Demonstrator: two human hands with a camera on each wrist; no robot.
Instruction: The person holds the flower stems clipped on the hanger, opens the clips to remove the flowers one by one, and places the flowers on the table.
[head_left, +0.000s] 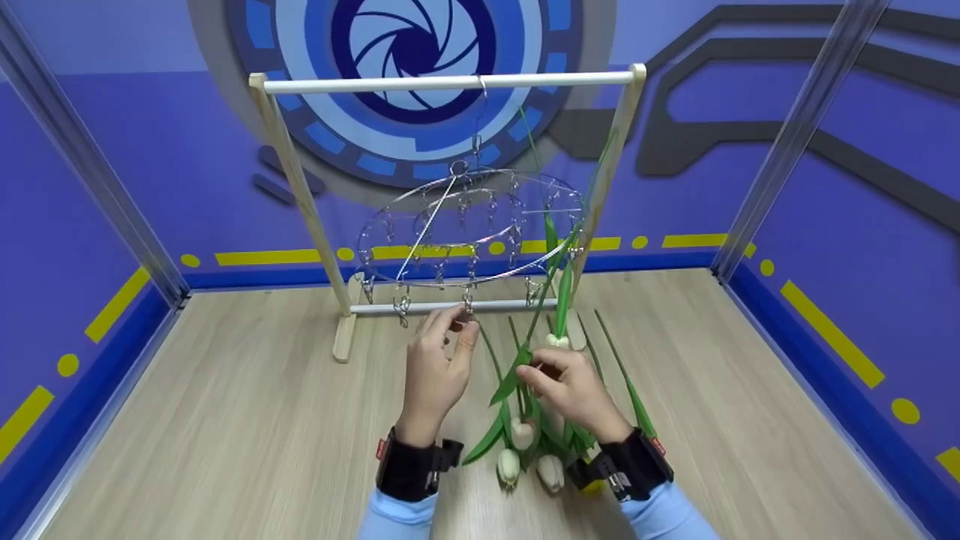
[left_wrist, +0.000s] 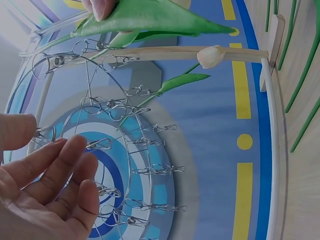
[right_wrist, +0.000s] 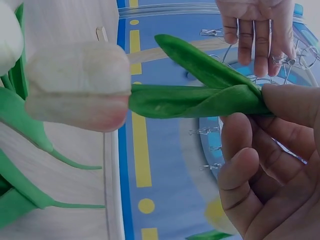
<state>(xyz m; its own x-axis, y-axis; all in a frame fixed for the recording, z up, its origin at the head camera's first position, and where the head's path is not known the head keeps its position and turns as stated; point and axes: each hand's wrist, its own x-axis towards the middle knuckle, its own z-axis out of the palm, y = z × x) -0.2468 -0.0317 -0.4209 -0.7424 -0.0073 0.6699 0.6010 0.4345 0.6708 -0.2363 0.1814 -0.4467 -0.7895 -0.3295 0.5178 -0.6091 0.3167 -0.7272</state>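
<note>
Tulip (right_wrist: 77, 89) below the wire hanger (head_left: 456, 244)
My left hand (head_left: 439, 364) pinches a clip (head_left: 469, 297); my right hand (head_left: 574, 386) holds the tulip.

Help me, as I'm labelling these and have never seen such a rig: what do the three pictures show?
There's no robot: the left hand and right hand are a person's own. The wide picture is taken from the head, looking down; the other two, one from each wrist. A wire hanger hangs from a rack. The left hand is at one of its clips; whether it grips is unclear. The right hand pinches a tulip by its green leaves. Other tulips lie on the table.
</note>
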